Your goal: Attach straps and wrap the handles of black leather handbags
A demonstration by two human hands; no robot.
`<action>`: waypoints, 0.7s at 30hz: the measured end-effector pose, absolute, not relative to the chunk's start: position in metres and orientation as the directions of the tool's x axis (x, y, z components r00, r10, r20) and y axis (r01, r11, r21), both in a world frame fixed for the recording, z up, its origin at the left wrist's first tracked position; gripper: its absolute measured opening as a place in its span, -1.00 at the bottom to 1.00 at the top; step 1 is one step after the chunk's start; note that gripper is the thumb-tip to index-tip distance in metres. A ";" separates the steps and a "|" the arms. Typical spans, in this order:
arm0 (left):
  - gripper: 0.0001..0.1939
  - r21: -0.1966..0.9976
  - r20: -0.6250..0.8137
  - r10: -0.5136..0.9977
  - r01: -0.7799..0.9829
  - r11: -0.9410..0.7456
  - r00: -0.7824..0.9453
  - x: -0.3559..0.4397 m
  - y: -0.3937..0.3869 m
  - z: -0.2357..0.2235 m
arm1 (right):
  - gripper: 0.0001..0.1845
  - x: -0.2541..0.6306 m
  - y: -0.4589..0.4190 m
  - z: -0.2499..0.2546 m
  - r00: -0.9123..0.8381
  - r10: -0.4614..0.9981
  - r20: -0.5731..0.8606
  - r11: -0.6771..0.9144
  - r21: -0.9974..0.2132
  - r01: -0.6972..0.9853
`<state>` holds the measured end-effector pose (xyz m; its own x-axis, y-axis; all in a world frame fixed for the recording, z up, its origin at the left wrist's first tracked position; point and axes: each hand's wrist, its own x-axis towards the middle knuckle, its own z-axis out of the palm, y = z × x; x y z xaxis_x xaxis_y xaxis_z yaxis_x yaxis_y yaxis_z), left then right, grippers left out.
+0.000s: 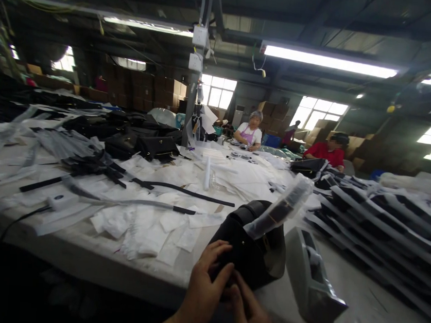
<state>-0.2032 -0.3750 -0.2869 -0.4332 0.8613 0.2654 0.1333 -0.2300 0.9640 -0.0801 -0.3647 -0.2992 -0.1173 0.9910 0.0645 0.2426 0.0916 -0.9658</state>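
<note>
Bag (244, 258) of black, leather-like material, with a small metallic stud (243, 242) on its dark outside and a pale inside or filling at its right-hand end, held at the front edge of a white tabletop (357, 287), right of the middle. Left hand (207, 280) gripping its near side, fingers laid over the black surface and thumb closing in; right hand (252, 312) against the same near corner, fingertips tucked away, impossible to tell a pinch from a mere touch.

Judged by looks, fairly far along: body already shaped, fitting in place. Dark strap in a clear plastic sleeve (282, 207) (perhaps part of the same bag) slanting across the top, seemingly unfastened. Apparently left: the near corner under the fingers and the sleeved strap. Untouched just beside, toward the right edge, a grey tape dispenser (314, 279); farther along that edge, a thick stack of black pieces layered with pale sheets (382, 230), probably waiting. Toward the far left corner, similar black bags (158, 148), perhaps further on.

Hidden: the bag's underside, and with it any contact with the tabletop; also the lower end of the strap. Cut off: right wrist. Too dark and blurred to make out: seams, and anything small between the hands.
</note>
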 end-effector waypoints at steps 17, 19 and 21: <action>-0.60 0.740 0.405 0.853 0.666 -0.094 -0.330 -0.295 -0.309 -0.249 | -0.41 -0.105 -0.337 -0.284 -0.263 0.955 -0.135 -0.172 -0.978 -0.122; -0.71 0.717 0.356 0.882 0.695 -0.046 -0.309 -0.307 -0.273 -0.255 | -0.35 -0.102 -0.338 -0.295 -0.238 0.947 -0.213 -0.261 -0.946 -0.192; -0.78 0.680 0.281 0.925 0.733 -0.005 -0.255 -0.316 -0.243 -0.266 | -0.30 -0.099 -0.339 -0.308 -0.212 0.934 -0.288 -0.339 -0.904 -0.262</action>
<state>-0.3157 -0.2432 -0.2664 -0.2546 0.9253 0.2811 0.7330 -0.0050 0.6802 -0.0991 -0.3392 -0.3080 -0.2117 0.9338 -0.2884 -0.2620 -0.3385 -0.9038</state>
